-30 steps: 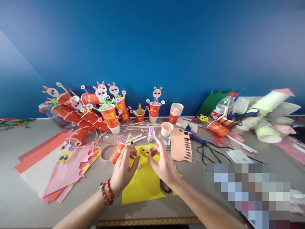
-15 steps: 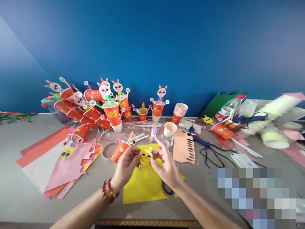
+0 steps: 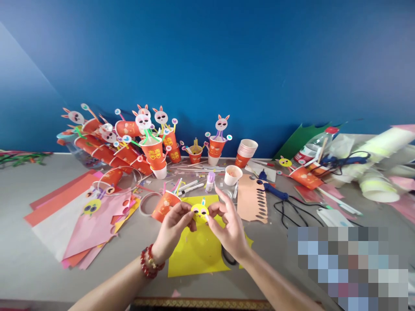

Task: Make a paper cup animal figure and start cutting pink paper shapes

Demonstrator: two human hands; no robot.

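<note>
Both my hands hold a small round yellow paper face (image 3: 200, 211) with dark eyes and a thin stick on top, lifted a little above a yellow paper sheet (image 3: 194, 255). My left hand (image 3: 173, 231), with a red bead bracelet at the wrist, pinches its left edge. My right hand (image 3: 228, 226) pinches its right edge, the other fingers raised. An orange paper cup (image 3: 164, 205) with sticks in it lies tipped just left of my left hand. Part of a pair of scissors (image 3: 228, 258) shows under my right wrist.
Several orange cups with paper rabbit faces (image 3: 152, 142) crowd the back left. A cup stack (image 3: 244, 152), white cup (image 3: 232, 174), glue bottle (image 3: 210, 181), peach cut-out sheet (image 3: 253, 203), blue glue gun (image 3: 270, 190) with black cord. Pink and orange paper sheets (image 3: 84, 220) lie left. Bottle and paper rolls at right.
The yellow face was lifted off the yellow sheet and now hangs pinched between both hands, slightly higher and nearer me. The view shifted a little.
</note>
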